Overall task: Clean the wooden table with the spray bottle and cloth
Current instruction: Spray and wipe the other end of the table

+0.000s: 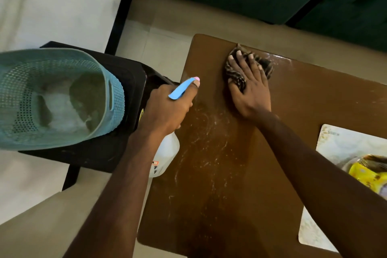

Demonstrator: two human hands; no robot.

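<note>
Brown wooden desk (314,98), streaked wet. Wiping step: right hand (249,88) flat, pressing dark striped cloth (266,66) at 12 o'clock; left hand (167,107) gripping white spray bottle (167,152) at 9 o'clock. Next, likely: cloth drawn across streaks (201,136).

1 view, wide-angle, worn on my head. Faces forward and steeply down, close over the wooden table (219,184). My left hand (167,107) and right hand (249,94) reach in from the bottom edge. Floor (167,33) along top and left.
</note>
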